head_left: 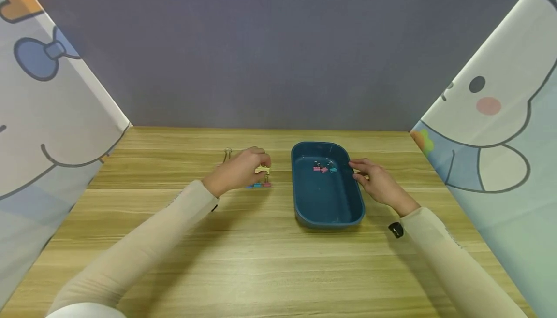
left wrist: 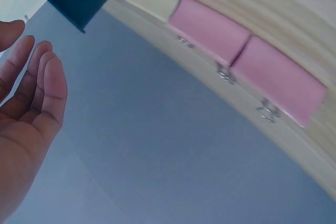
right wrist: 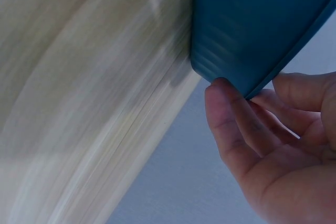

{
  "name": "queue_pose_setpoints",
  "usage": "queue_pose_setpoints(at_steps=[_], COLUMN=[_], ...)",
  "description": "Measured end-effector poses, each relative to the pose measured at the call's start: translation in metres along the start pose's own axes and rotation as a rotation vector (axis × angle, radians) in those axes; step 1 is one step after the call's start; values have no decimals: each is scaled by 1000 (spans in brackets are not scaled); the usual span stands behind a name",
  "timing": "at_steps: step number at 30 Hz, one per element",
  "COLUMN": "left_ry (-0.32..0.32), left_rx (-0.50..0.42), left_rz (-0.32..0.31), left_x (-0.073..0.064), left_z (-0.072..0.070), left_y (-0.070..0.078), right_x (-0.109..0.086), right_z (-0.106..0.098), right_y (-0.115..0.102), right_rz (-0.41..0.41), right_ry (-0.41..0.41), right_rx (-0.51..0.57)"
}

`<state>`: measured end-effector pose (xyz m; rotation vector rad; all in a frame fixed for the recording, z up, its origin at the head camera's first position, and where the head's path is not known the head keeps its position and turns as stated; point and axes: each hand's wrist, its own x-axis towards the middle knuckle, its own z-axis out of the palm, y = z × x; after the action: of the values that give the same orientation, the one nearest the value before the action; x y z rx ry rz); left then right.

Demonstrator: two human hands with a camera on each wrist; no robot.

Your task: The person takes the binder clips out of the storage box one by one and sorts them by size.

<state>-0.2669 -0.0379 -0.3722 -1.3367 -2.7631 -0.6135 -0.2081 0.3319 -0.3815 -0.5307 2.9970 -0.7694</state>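
Observation:
My left hand (head_left: pixel 241 167) is over a group of binder clips on the wooden table, fingers bent and apart from the thumb. A pale yellow binder clip (head_left: pixel 262 168) shows between thumb and fingertips in the head view. In the left wrist view that hand (left wrist: pixel 31 93) holds nothing visible, and the yellow clip stands in a row with two larger pink binder clips (left wrist: pixel 210 30). Smaller pink, teal and blue clips (head_left: pixel 257 184) lie in front. My right hand (head_left: pixel 377 182) pinches the right rim of a dark blue plastic tray (head_left: pixel 328 202), thumb and fingers at its edge (right wrist: pixel 262 35).
Inside the tray, toward its far end, lie small pink and teal binder clips (head_left: pixel 324 169). A wire clip handle (head_left: pixel 228 151) sticks up behind the left hand. A grey panel (head_left: pixel 270 57) closes off the back; cartoon-printed sheets (head_left: pixel 491 129) flank both sides.

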Motion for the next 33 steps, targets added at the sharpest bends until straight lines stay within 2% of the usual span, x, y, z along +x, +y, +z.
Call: queue_pose_setpoints(at_steps=[11,20,25,33], left_ry=[101,145,127,71], left_rx=[-10,-10,-2,-40], left_rz=[55,96,115,80], left_x=[20,43,58,80], left_z=[0,4,9,14], left_y=[14,27,38,53], right_x=[0,-2,-2,-1], right_z=[1,3,3,4], right_y=[3,5,6,7], right_rz=[-10,-23,-17,-27], right_ry=[10,26,23,38], right_rx=[3,4,7,16])
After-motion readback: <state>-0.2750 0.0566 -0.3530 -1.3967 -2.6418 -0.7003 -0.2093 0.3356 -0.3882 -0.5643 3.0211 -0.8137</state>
